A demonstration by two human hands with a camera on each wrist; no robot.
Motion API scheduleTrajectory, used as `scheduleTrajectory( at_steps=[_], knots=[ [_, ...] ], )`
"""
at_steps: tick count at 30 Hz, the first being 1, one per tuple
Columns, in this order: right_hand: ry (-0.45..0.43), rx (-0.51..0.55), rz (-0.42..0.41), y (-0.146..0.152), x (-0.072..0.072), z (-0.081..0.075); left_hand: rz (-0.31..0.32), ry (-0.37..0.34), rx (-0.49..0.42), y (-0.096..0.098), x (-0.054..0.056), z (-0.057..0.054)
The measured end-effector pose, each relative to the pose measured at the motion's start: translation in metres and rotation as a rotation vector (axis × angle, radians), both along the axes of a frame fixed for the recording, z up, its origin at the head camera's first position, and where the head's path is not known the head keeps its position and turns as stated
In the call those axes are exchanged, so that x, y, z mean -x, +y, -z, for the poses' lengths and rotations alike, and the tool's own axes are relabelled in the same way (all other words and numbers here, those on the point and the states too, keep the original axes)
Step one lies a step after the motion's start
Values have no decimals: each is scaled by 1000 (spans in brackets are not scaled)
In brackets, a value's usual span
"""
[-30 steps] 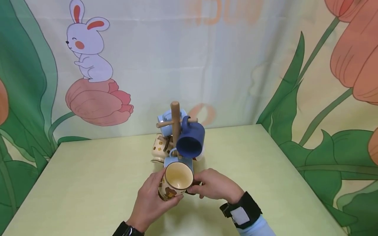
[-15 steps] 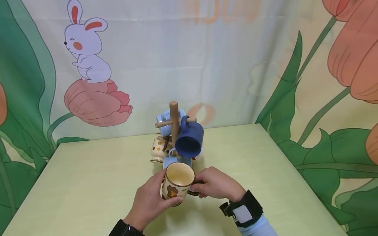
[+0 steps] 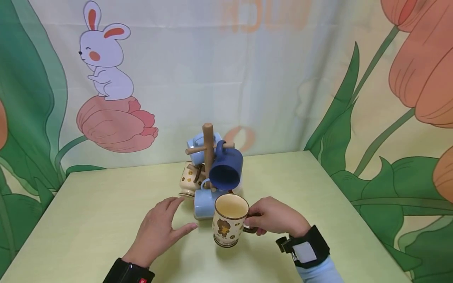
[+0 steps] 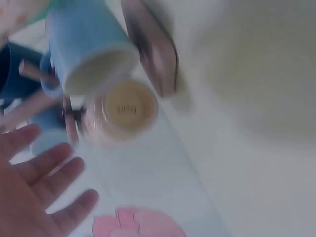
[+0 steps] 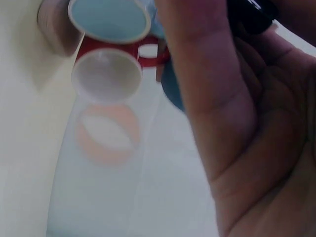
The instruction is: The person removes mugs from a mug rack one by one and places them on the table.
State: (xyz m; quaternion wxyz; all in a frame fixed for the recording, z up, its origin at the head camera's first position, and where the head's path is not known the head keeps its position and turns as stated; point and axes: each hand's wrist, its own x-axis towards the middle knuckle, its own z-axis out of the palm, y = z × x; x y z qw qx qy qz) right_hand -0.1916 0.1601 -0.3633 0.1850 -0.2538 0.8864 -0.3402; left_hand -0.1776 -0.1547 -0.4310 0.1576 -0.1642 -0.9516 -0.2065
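Note:
My right hand [image 3: 277, 217] pinches the dark brown handle of a cream mug [image 3: 226, 226] printed with a brown bear. The mug is upright in front of the wooden mug tree [image 3: 209, 149], its mouth facing up. To its left my left hand [image 3: 159, 228] is spread with nothing in it, thumb and fingers apart. In the left wrist view the left hand's fingers [image 4: 54, 173] reach out loosely near the hanging mugs. The right wrist view shows the curled right hand [image 5: 222, 108] close up, with part of the dark handle [image 5: 252, 15] at the top.
On the tree hang a dark blue mug [image 3: 226, 167], a light blue mug [image 3: 203, 204] low in front, another light blue mug [image 3: 196, 157] at the back and a patterned cream mug [image 3: 188, 179] at left. A red mug [image 5: 106, 74] hangs on the right side. Behind the table [image 3: 106, 220] stands a printed cloth [image 3: 198, 70].
My left hand has let go of the cream mug and moved left, opening out. The right hand has carried the mug right by its handle, uncovering the low light blue mug.

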Motion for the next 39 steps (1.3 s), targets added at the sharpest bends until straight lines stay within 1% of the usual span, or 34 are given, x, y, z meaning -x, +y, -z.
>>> scheduleTrajectory(
  at_steps=[2, 5, 8, 11, 13, 15, 20, 24, 30, 34, 39],
  knots=[
    [-17, -10, 25, 6, 1, -2, -37, -34, 36, -9, 3, -3],
    [-30, -19, 54, 15, 1, -3, -83, -59, 86, -23, 6, -5],
    [-43, -26, 87, 23, 3, -4, -129, -79, 154, -34, 7, -4],
    [-54, -22, 122, 30, 6, -4, -180, -119, 237, -43, 8, -2],
    [-57, -19, 149, 35, 8, -5, -203, -135, 281, -47, 6, -1],
    [-51, -19, 175, 40, 10, -6, -215, -149, 304, -51, 5, 1],
    [-17, -54, 275, 54, 19, -6, -217, -163, 303, -54, 5, 5],
    [19, -99, 364, 65, 31, -1, -218, -176, 291, -54, 7, 8],
    [104, -201, 478, 79, 56, 13, -227, -204, 285, -54, 8, 11],
    [170, -222, 557, 86, 71, 21, -228, -213, 279, -53, 8, 12],
    [260, -244, 652, 94, 90, 26, -236, -227, 272, -53, 8, 13]
  ],
)
